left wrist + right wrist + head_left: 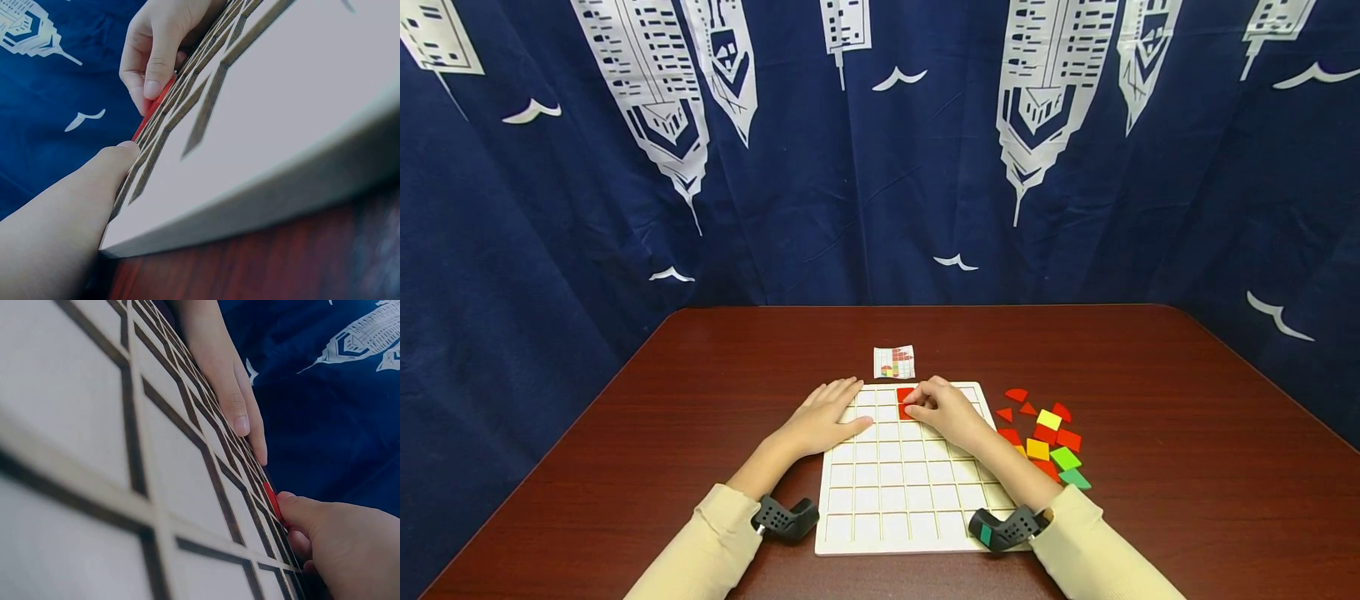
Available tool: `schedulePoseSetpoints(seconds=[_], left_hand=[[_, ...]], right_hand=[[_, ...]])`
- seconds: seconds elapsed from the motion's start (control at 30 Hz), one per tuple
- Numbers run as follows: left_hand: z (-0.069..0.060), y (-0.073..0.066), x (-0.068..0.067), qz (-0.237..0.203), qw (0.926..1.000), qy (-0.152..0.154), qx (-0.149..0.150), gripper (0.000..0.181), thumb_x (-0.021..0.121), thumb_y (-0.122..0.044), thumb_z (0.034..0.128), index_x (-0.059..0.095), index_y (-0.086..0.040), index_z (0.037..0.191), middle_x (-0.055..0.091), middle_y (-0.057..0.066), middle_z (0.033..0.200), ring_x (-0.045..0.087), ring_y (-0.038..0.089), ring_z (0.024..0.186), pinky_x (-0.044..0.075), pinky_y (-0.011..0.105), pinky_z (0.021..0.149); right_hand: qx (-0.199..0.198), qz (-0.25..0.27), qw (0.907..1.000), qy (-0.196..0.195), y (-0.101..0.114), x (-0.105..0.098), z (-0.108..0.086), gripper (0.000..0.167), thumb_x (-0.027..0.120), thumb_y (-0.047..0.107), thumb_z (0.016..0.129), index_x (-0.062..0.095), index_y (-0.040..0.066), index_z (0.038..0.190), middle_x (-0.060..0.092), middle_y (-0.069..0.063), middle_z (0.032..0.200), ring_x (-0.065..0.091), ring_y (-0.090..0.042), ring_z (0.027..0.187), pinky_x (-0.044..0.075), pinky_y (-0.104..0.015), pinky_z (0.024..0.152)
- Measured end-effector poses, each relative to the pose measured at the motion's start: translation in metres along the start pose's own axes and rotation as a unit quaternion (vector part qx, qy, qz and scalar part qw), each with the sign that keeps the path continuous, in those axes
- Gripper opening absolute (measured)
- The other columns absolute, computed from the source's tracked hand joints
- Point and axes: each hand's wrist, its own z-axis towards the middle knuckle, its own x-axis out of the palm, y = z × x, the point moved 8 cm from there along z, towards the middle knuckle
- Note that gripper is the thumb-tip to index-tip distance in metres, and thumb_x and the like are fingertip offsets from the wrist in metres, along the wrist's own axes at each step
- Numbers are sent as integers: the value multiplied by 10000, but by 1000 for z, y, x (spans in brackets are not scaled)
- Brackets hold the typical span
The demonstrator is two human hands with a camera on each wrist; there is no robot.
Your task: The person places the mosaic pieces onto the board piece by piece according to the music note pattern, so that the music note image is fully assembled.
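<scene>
Red squares [904,395] lay in the top two rows of the white grid board [892,527] in the head view, the right hand [946,412] pinching there with finger and thumb, the left hand [827,417] resting straight-fingered at the upper-left edge. The left wrist view showed that narrow pinch over red; the right wrist view showed the right thumb touching red, the left hand extended near it.

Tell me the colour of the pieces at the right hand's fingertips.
The pieces are red, best seen in the head view.
</scene>
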Motion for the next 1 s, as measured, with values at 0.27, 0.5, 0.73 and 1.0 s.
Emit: schedulePoseSetpoints(seconds=[0.27, 0.5, 0.73, 1.0], left_hand=[[3, 2, 0, 104, 9999, -21, -54, 722, 392, -576, 895, 211, -164, 1460, 211, 35, 1517, 153, 196, 1412, 76, 415, 1157], [4, 2, -1, 61, 10000, -34, -13, 711, 405, -561, 896, 223, -163, 1457, 217, 40, 1515, 166, 208, 1409, 89, 423, 1153], [3, 2, 0, 27, 10000, -8, -29, 712, 408, -559, 896, 223, -160, 1457, 217, 39, 1516, 166, 210, 1409, 90, 425, 1152], [1, 1, 1, 41, 10000, 2, 35, 717, 396, -565, 898, 219, -154, 1458, 211, 41, 1517, 155, 209, 1412, 80, 424, 1154]], right_hand=[[-65, -192, 9998, -68, 2, -2, 1, 45, 643, 156, 842, 652, 126, 874, 523, 0, 821, 460, -96, 683, 395, -182, 617], [-44, -277, 9995, -144, 1, -5, 0, 44, 621, 146, 858, 639, 133, 895, 541, 14, 829, 470, -91, 685, 400, -187, 625], [-132, -257, 9992, -284, 3, -11, -5, 60, 602, 160, 872, 637, 156, 921, 584, 28, 846, 487, -95, 679, 412, -192, 611], [-234, -266, 9982, -487, 3, -20, -12, 86, 613, 165, 867, 637, 149, 948, 608, 24, 868, 492, -98, 684, 418, -185, 587]])
